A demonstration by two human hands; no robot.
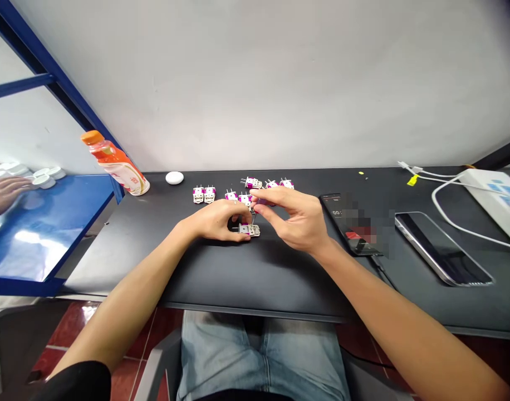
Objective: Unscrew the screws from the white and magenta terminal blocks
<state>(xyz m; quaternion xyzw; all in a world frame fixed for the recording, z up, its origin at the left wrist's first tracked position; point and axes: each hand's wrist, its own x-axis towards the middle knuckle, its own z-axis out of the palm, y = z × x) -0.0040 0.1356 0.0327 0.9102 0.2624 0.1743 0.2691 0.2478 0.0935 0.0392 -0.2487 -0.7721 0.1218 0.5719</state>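
Observation:
My left hand (224, 219) rests on the dark table with thumb and fingers closed on a small white and purple part with metal prongs (249, 230), which looks like the inside of a plug. Just above it, my right hand (297, 216) pinches thumb and forefinger together; a thin, small piece seems to be between the tips, too small to name. Behind the hands lie several similar pronged parts, among them a pair side by side (204, 194) to the left and one lying on its side (252, 182) at the back.
An orange-capped bottle (115, 162) and a white oval object (174, 177) stand at the back left. To the right lie a phone with a lit screen (351, 225), a second phone (444, 248), a white box (495, 200) and white cables. Another person's hand (6, 192) is at the blue table.

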